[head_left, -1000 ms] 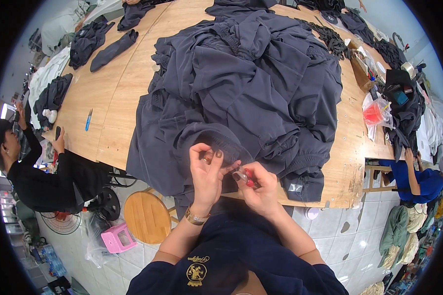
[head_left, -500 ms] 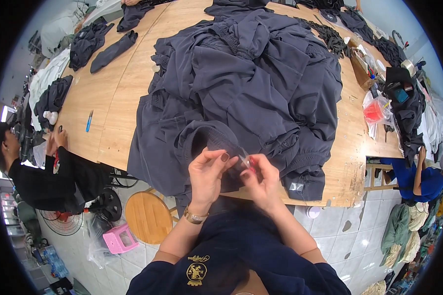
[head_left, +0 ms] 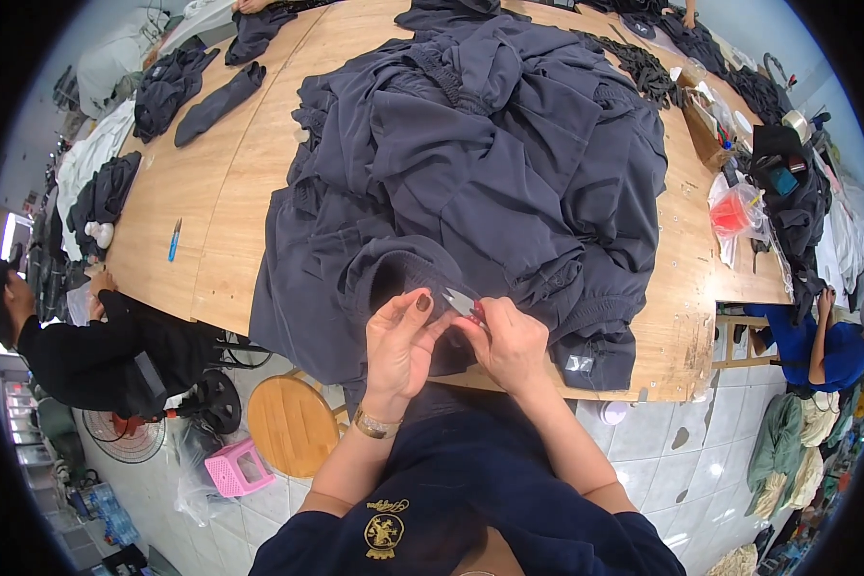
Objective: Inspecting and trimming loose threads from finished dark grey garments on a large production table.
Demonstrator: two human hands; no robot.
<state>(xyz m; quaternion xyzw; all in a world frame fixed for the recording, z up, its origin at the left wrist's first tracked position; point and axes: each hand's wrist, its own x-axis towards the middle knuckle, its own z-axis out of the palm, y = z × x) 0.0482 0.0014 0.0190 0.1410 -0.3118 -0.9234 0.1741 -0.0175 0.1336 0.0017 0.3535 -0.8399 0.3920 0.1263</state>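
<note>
A large pile of dark grey garments point(head_left: 490, 182) lies in front of me on the wooden table. At its near edge a gathered elastic waistband point(head_left: 408, 264) stands open in a loop. My left hand point(head_left: 400, 341) is by this loop, thumb and forefinger pinched together. What lies between those fingertips is too small to make out. Close beside it, my right hand point(head_left: 504, 344) grips a pair of small thread snips point(head_left: 459, 301). Their metal blades point up and left toward the left fingertips, over the waistband's edge. The handles are mostly hidden in my fist.
A blue pen-like tool point(head_left: 175, 240) lies on the table point(head_left: 230, 206) at left. A plastic bag with a red cup point(head_left: 734, 213) sits at right. Below the table edge are a round wooden stool point(head_left: 293, 425) and a pink stool point(head_left: 237, 468). Co-workers sit on both sides.
My right hand has turned, so the snips' blades now show plainly, tilted up-left toward my left hand. My left hand stays nearly in place. The co-worker at left has lowered their hands.
</note>
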